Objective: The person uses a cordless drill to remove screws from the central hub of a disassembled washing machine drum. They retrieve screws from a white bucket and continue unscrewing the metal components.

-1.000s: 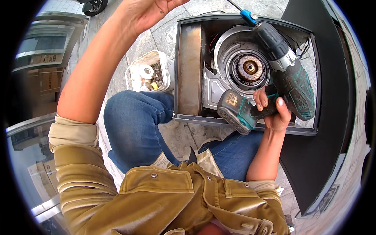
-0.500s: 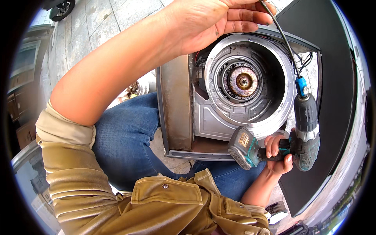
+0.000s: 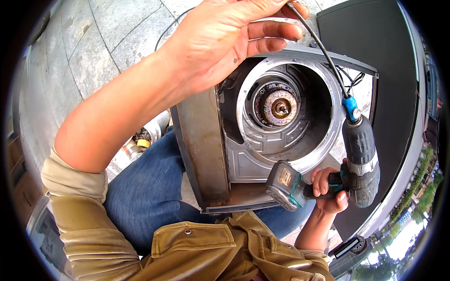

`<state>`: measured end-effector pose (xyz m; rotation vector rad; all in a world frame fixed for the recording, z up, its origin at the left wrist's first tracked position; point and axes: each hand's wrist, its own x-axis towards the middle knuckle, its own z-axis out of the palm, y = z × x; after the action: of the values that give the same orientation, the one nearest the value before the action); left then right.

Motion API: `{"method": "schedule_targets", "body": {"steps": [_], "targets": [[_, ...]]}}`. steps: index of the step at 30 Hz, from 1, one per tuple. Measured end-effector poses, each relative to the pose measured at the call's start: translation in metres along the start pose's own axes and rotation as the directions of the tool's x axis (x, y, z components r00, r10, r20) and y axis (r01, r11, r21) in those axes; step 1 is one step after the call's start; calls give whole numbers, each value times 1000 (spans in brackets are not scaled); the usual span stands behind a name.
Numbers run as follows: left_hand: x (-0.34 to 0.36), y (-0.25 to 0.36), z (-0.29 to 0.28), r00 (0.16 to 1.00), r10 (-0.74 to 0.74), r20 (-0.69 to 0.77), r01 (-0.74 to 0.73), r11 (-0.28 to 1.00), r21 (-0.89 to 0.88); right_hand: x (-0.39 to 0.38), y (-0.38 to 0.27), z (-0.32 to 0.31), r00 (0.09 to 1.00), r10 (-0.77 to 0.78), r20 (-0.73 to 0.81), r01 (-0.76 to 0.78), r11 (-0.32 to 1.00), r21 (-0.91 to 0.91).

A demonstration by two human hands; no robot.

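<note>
The person's right hand (image 3: 328,189) is clenched around the handle of a black-and-teal cordless drill (image 3: 362,157), which is held over the near right corner of an open metal casing (image 3: 199,150). In the drill's chuck sits a blue coupling (image 3: 350,107), and from it a black flexible shaft (image 3: 323,49) runs up across the casing's far edge to the left hand (image 3: 225,44). There the thumb and forefinger pinch it, while the other fingers are loosely spread. The bent left knee, in blue jeans (image 3: 145,178), is beside the casing's left edge. Inside the casing stands a round metal drum (image 3: 243,100) with a brown-stained hub (image 3: 281,108) at its centre; dark wires (image 3: 357,83) bunch at the far right corner. Beyond the right edge rises a black panel (image 3: 396,117); grey paving (image 3: 108,28) stretches past the far edge.
</note>
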<state>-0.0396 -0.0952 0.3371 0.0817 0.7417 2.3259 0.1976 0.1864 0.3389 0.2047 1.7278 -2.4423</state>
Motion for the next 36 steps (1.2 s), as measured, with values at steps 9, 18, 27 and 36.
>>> {"method": "schedule_targets", "body": {"steps": [9, 18, 27, 36], "targets": [[-26, 14, -23, 987, -50, 153, -26, 889, 457, -3, -23, 1, 999, -44, -22, 42, 994, -105], [-46, -18, -95, 976, 96, 195, -42, -797, 602, -39, -98, -25, 966, 61, -252, -195, 811, -552], [-43, -17, -104, 960, 116, 256, -74, -774, 628, -76, -125, -68, 924, 173, -340, -306, -196, -932], [-44, -19, -99, 960, 102, 262, -93, -765, 638, 27, -90, 30, 874, 444, -198, -303, 178, -936]]}}
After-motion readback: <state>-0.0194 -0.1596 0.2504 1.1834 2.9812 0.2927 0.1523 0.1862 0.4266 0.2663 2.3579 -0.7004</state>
